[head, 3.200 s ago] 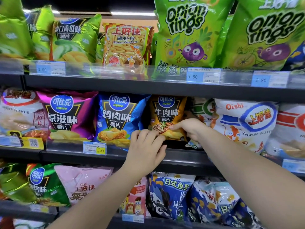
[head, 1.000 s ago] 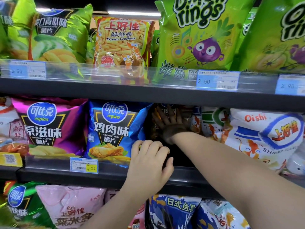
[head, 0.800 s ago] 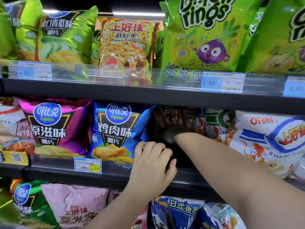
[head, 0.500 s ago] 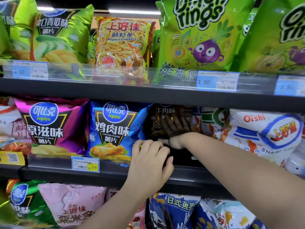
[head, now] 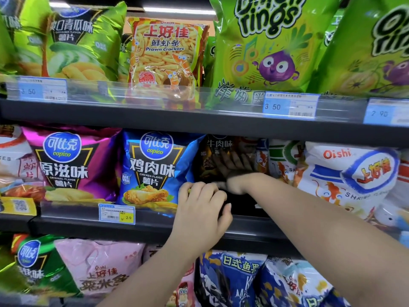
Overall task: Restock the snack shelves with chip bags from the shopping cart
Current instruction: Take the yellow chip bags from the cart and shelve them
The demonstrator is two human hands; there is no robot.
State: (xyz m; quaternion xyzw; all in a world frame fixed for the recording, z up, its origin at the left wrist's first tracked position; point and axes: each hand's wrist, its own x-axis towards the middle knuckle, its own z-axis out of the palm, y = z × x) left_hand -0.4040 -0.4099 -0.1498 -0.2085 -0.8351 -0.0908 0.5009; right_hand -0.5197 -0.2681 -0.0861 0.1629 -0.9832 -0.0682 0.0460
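I see three shelves (head: 199, 122) full of snack bags. On the top shelf I count two big green onion ring bags (head: 272, 47), one orange prawn cracker bag (head: 166, 54) and one green cucumber chip bag (head: 81, 43). On the middle shelf there is one purple chip bag (head: 66, 165), one blue chicken chip bag (head: 152, 167), one dark beef chip bag (head: 212, 154) and one white shrimp bag (head: 345, 173). On the bottom shelf I can count one pink bag (head: 99, 267). There are four price tags (head: 290, 106) I can see. I have two hands here, my left hand (head: 201, 209) and my right hand (head: 236, 171).
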